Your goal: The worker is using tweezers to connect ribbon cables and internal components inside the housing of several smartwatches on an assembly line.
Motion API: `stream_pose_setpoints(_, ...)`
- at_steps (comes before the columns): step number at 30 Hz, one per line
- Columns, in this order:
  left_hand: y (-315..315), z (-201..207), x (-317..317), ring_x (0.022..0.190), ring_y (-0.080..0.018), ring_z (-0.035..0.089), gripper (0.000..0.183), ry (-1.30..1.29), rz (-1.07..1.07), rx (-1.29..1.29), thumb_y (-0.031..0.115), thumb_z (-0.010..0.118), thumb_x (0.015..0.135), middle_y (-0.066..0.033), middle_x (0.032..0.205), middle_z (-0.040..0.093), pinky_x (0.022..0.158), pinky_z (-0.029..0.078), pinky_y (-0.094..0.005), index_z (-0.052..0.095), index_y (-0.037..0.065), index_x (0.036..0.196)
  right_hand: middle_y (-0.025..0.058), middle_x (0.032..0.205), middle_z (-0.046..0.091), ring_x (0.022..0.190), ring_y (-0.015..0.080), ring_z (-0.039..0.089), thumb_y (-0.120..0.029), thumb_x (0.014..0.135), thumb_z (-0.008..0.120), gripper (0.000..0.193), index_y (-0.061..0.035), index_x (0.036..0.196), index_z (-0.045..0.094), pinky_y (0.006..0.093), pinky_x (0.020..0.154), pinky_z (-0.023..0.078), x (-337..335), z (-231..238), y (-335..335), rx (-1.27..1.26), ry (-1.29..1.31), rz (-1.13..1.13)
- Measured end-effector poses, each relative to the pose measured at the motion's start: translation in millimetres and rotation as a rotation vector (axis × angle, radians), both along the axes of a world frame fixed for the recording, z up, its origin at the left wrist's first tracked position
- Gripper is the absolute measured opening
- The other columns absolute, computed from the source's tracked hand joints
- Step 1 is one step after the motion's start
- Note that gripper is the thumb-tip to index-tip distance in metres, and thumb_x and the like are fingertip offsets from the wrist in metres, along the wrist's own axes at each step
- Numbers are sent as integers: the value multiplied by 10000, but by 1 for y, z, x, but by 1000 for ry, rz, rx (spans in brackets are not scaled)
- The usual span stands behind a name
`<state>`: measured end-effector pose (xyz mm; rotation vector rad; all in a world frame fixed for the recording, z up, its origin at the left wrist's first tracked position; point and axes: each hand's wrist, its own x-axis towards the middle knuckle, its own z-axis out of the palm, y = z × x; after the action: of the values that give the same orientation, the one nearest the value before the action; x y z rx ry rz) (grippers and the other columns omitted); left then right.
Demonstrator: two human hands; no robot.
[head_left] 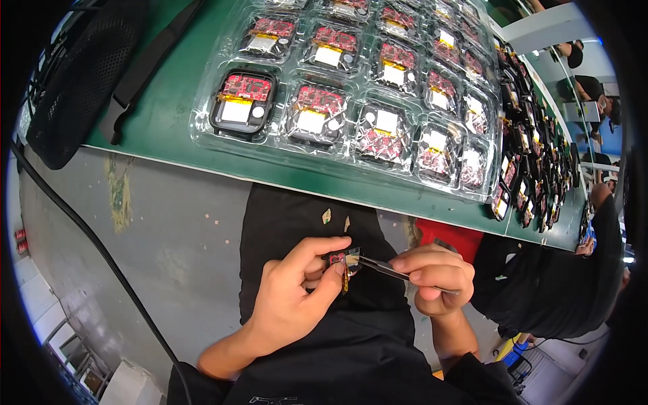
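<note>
Above my lap, my left hand (297,287) pinches a small red circuit board (335,258) between thumb and fingers. A yellow-orange flat strip hangs from its lower side. My right hand (435,273) grips a pair of dark tweezers (383,267), whose tips point left and reach the board's right edge, by a small pale piece. Whether the tips are closed on that piece is too small to tell. Beyond my hands, a clear plastic tray (280,145) on the green table holds rows of black cases with red boards and white blocks; one case (243,102) sits at its near left corner.
Many black cases (523,145) are stacked along the table's right side. A black mesh pad (88,81) and a strap (152,61) lie at the left of the green table (162,158). A black cable (101,243) crosses at left. Another person's dark-clothed leg (540,283) is at right.
</note>
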<state>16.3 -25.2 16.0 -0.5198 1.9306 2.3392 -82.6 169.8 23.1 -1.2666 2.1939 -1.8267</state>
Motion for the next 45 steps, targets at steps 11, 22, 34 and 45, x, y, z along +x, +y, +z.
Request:
stream_pose_setpoints(11, -16, 7, -2, 774, -89, 694, 303, -44, -82, -44, -55, 604, 925, -96, 799, 711, 703, 543, -233, 607, -27, 1228, 201, 868, 717, 697, 260, 718, -277, 993, 601, 292, 13, 953, 603, 331, 610, 584, 5, 1, -2, 72, -171, -98)
stream_pose_setpoints(22, -18, 10, 0, 845, -140, 730, 301, -60, -203, -22, -35, 613, 935, -103, 878, 727, 764, 563, -260, 618, -10, 1234, 227, 868, 706, 707, 238, 722, -113, 993, 602, 169, 48, 944, 587, 308, 633, 589, 9, 5, -8, 22, -391, -75)
stream_pose_setpoints(34, -9, 8, -3, 753, -80, 688, 273, -40, -196, -88, -29, 627, 925, -87, 784, 732, 697, 541, -233, 641, -23, 1198, 182, 804, 701, 648, 211, 698, -62, 967, 605, 113, 25, 901, 582, 279, 578, 559, 2, 10, -8, 148, -245, -64)
stream_pose_setpoints(45, -11, -10, -1, 808, -87, 689, 272, -104, -71, 104, -51, 594, 936, -97, 833, 720, 711, 534, -234, 595, -32, 1208, 125, 852, 641, 726, 294, 636, 1, 813, 704, 135, -5, 904, 604, 378, 628, 513, -9, 44, 4, 508, 208, 0)
